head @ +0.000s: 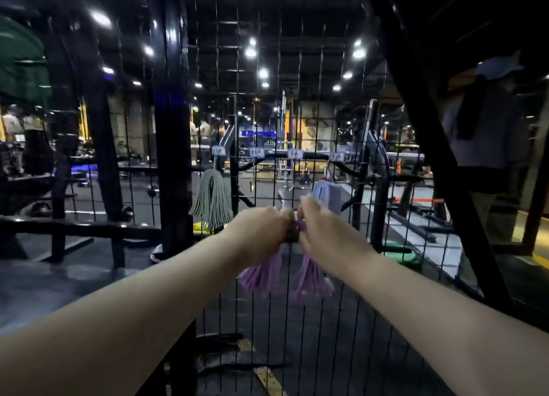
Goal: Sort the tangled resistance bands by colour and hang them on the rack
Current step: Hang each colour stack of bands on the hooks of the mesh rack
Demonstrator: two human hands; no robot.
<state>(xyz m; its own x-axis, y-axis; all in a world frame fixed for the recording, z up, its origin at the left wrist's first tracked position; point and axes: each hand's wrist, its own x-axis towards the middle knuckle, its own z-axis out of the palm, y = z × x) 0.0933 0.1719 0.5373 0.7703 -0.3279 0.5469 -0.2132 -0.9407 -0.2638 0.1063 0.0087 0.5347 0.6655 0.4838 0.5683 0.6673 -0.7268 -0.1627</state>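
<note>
Single head camera, wide-angle, facing forward and down.
I am wearing it, so it is looking out along my forearms at the wire rack (315, 156) close ahead; my left hand (261, 232) and right hand (325, 232) are meeting near the frame's middle.

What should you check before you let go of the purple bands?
1. Left hand and right hand both grip the purple bands: ok.
2. Purple bands looped over a hook: cannot tell, the hands hide it.
3. Bunch is all purple: ok, where visible.
4. Grey bands hang apart on the rack: ok.
5. Blue bands hang separately behind the right hand: ok.
6. Labels readable: not ok, blurred.
</note>
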